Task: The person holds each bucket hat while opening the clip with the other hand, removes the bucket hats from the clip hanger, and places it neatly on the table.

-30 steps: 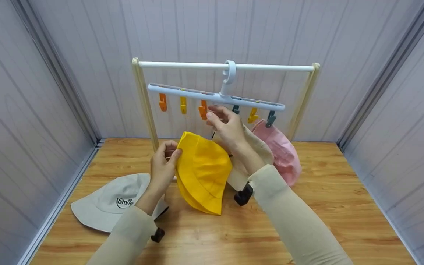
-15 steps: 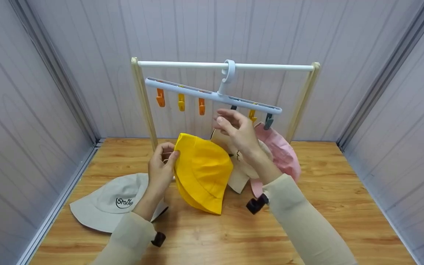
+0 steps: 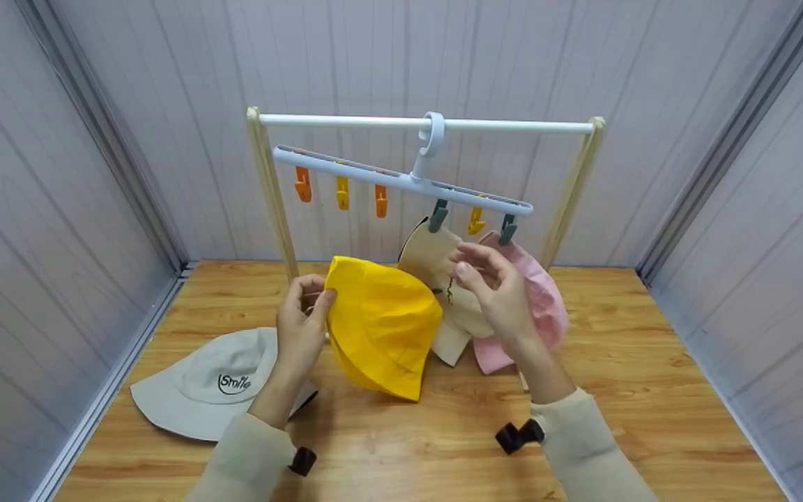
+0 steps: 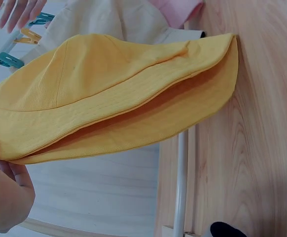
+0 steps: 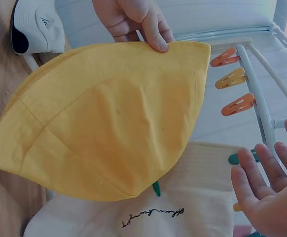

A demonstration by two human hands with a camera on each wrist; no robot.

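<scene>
A yellow bucket hat point(image 3: 384, 324) is folded flat in front of the rack. My left hand point(image 3: 298, 331) pinches its brim between thumb and fingers at the upper left corner. In the left wrist view the brim of the hat point(image 4: 133, 111) gapes between its two layers. My right hand point(image 3: 502, 296) holds nothing; its relaxed fingers overlap the beige hat point(image 3: 426, 254) behind it. A dark green clip point(image 3: 438, 216) grips that beige hat, and another green clip point(image 3: 508, 230) holds a pink hat point(image 3: 544, 300). Both hats hang from a tilted hanger point(image 3: 360, 169).
The hanger hooks over the white rail point(image 3: 346, 121) of a wooden-posted rack. Toward its left end hang an orange clip point(image 3: 302, 185), a yellow clip point(image 3: 343, 194) and another orange clip point(image 3: 381, 202). A light grey hat point(image 3: 199, 390) lies on the wooden table point(image 3: 401, 460), left of my left arm.
My right hand has come away from the middle orange clip, moving right and down. The hanger's left end has risen, so it tilts more. My left hand still holds the yellow bucket hat, shifted slightly left.
</scene>
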